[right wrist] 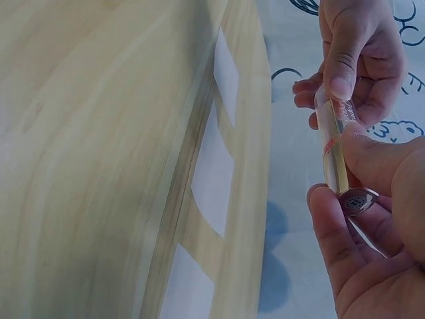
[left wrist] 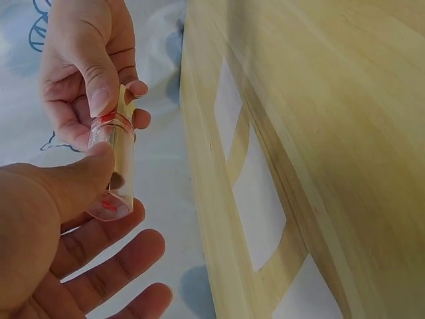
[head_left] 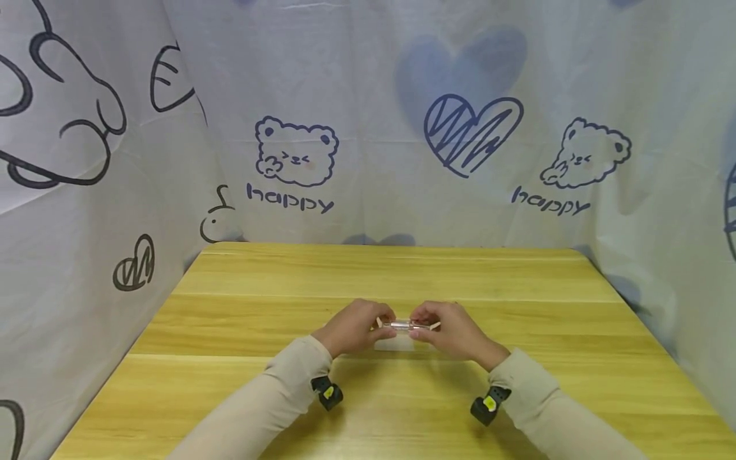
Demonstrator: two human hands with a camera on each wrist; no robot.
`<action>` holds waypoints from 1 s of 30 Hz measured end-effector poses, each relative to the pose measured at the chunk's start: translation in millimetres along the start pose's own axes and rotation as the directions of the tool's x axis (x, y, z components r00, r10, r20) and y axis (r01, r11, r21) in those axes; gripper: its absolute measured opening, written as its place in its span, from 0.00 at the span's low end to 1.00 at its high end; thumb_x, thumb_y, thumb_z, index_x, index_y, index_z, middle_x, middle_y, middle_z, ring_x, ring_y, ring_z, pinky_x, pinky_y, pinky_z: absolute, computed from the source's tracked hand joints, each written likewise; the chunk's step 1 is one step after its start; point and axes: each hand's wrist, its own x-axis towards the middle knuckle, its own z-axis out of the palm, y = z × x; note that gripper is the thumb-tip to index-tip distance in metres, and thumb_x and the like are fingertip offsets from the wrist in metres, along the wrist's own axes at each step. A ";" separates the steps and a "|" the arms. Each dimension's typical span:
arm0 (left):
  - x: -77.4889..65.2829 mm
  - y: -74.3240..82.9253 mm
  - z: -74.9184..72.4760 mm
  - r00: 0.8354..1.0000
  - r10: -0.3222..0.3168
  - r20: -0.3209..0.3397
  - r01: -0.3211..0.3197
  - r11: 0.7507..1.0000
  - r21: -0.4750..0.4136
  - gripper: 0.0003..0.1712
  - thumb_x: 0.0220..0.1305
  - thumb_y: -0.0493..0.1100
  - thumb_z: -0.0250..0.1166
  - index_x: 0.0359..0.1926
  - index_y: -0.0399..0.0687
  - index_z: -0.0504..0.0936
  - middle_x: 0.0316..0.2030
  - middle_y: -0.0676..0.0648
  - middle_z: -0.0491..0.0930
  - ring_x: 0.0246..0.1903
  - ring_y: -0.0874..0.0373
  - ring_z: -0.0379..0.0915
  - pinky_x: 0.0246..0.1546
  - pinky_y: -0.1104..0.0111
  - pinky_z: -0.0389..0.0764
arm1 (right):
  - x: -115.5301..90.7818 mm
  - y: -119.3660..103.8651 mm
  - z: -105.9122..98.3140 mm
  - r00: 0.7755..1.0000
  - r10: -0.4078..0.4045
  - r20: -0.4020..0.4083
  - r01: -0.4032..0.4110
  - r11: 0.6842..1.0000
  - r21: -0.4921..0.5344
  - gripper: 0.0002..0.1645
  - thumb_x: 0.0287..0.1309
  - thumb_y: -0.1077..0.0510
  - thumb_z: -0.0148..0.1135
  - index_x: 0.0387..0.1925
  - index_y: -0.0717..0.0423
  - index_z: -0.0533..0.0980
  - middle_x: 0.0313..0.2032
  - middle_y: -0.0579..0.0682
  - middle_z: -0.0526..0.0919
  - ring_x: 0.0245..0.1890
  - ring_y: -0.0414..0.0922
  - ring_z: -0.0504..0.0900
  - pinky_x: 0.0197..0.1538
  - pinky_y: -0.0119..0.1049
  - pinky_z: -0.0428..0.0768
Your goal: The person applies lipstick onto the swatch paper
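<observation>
A slim lipstick tube (head_left: 400,325) with a clear cap, a gold body and red print is held level between both hands above the table. My left hand (head_left: 356,326) pinches its clear capped end. In the left wrist view, the left thumb presses the side of the lipstick (left wrist: 123,156) while the other fingers spread loosely beneath. On the opposite end, my right hand (head_left: 454,331) grips the body between thumb and fingers. A dark printed sticker (right wrist: 359,201) shows on its base in the right wrist view.
Under the hands lies a white paper piece (head_left: 393,344) on the wooden table (head_left: 259,383). The left wrist view shows several white pieces (left wrist: 260,212) in a row. White printed cloth (head_left: 362,128) hangs along the table's back and sides.
</observation>
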 end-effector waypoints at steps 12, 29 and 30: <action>-9.1 -7.0 -5.2 0.999 -0.026 -0.020 0.026 1.000 0.005 0.17 0.67 0.42 0.63 0.52 0.35 0.80 0.44 0.42 0.82 0.41 0.52 0.79 0.43 0.62 0.80 | -6.3 6.4 -8.7 0.997 0.072 -0.011 -0.072 0.997 0.020 0.11 0.58 0.58 0.69 0.42 0.56 0.80 0.35 0.44 0.83 0.37 0.42 0.82 0.38 0.33 0.81; -20.2 -19.0 0.3 0.995 -0.063 -0.075 0.060 0.997 -0.038 0.15 0.63 0.44 0.68 0.48 0.41 0.81 0.37 0.45 0.76 0.40 0.49 0.74 0.41 0.58 0.75 | -15.5 16.5 -13.1 0.986 0.118 -0.121 -0.120 0.993 -0.008 0.10 0.57 0.58 0.69 0.41 0.56 0.80 0.32 0.43 0.80 0.27 0.41 0.73 0.25 0.33 0.72; -20.5 -19.7 0.6 0.996 -0.063 -0.070 0.060 0.997 -0.042 0.15 0.63 0.43 0.68 0.48 0.40 0.81 0.37 0.45 0.77 0.39 0.49 0.74 0.41 0.58 0.75 | -15.6 17.3 -12.6 0.984 0.129 -0.122 -0.130 0.992 -0.002 0.10 0.58 0.58 0.69 0.41 0.55 0.80 0.31 0.43 0.80 0.27 0.41 0.73 0.25 0.33 0.71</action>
